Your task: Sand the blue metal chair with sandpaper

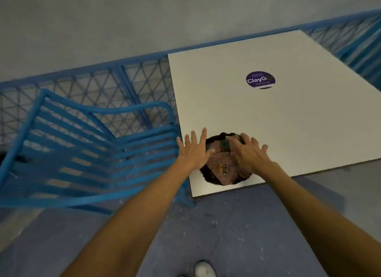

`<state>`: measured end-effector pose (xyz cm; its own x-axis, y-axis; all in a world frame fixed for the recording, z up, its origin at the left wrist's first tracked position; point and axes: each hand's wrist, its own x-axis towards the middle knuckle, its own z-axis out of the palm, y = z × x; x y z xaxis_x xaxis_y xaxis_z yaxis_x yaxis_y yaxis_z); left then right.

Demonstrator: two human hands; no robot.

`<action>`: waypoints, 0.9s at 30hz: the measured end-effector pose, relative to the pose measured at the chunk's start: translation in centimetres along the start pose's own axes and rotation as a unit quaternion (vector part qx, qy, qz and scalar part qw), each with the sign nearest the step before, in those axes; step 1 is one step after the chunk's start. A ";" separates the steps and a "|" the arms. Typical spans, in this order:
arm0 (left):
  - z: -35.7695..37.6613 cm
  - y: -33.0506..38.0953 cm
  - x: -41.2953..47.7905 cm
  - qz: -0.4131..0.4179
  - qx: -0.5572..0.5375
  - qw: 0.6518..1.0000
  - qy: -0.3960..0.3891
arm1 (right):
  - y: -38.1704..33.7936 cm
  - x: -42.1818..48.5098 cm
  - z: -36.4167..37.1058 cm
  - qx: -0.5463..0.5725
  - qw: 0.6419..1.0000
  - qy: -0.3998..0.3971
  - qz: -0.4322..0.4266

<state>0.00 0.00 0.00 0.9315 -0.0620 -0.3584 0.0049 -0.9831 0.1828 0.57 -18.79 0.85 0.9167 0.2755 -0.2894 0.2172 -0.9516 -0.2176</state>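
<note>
One white shoe (203, 269), partly cut off at the bottom edge, on a blue-grey floor (237, 231) flecked with pale specks. Two bare forearms reach forward from the lower edge.

One blue metal chair (82, 151), slatted seat and back with tube frame and one curved armrest visible; stands on the floor at left, its seat edge just beside the left edge of the counter. View of it is motion-blurred.

One left hand (193, 151), palm down, fingers (203, 135) spread wide and holding nothing; it hovers over the gap between the chair's seat and the counter edge, thumb tip touching or overlapping the bundle.

One right hand (246, 155), palm down, fingers spread and laid over the top of the bundle; whether it grips cannot be told.

One crumpled bundle (224, 169), dark-rimmed with pinkish-brown and green patterned material, near the front left corner of the counter. Whether it holds sandpaper cannot be told.

One white counter (288, 122), flat rectangular top. One round purple sticker (260, 80) on it, lettered "ClayG", well apart from the bundle.

One blue lattice railing (103, 84) behind chair and counter, grey wall (144, 14) beyond.
</note>
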 end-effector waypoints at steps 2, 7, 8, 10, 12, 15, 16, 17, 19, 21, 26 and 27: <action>0.8 0.3 0.2 -0.020 -0.022 0.999 -0.026 | 0.2 0.0 1.0 0.016 0.999 -0.027 0.022; 2.3 1.4 0.1 -0.007 -0.082 0.996 0.028 | -0.6 0.1 2.6 0.095 0.993 0.021 0.061; 2.4 1.6 0.2 -0.019 -0.100 0.994 0.038 | -0.8 0.1 2.7 0.144 0.986 0.040 0.070; 2.3 2.0 0.5 -0.064 -0.163 0.983 0.058 | -1.0 0.1 2.6 0.248 0.962 0.063 0.090; 1.9 2.5 0.8 -0.136 -0.233 0.961 0.067 | -1.2 0.1 2.4 0.301 0.945 0.072 0.106; 1.5 2.6 1.4 -0.215 -0.316 0.923 0.050 | -1.5 0.5 2.0 0.325 0.935 0.092 0.109; 1.5 2.5 1.4 -0.211 -0.369 0.904 0.046 | -1.6 0.6 1.8 0.335 0.931 0.102 0.109; 1.6 2.5 1.3 -0.195 -0.434 0.879 0.041 | -1.9 0.7 1.7 0.343 0.926 0.111 0.112; 1.0 2.6 0.3 -0.158 -0.555 0.816 0.035 | -2.7 0.8 1.2 0.363 0.915 0.136 0.109; 0.2 2.0 -1.0 -0.142 -0.645 0.750 0.039 | -4.1 0.9 0.7 0.396 0.901 0.153 0.095; -1.0 -2.5 -4.3 -0.183 -0.769 0.611 0.052 | -9.5 0.9 0.4 0.448 0.873 0.186 0.048; -1.1 -3.9 -5.2 -0.189 -0.777 0.597 0.060 | -10.9 0.8 0.6 0.450 0.872 0.188 0.036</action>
<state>-4.44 4.38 2.12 0.7754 0.2195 -0.5921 0.4680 0.4297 0.7722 -1.27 -8.09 2.44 0.9990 -0.0064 -0.0439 -0.0425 -0.4253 -0.9041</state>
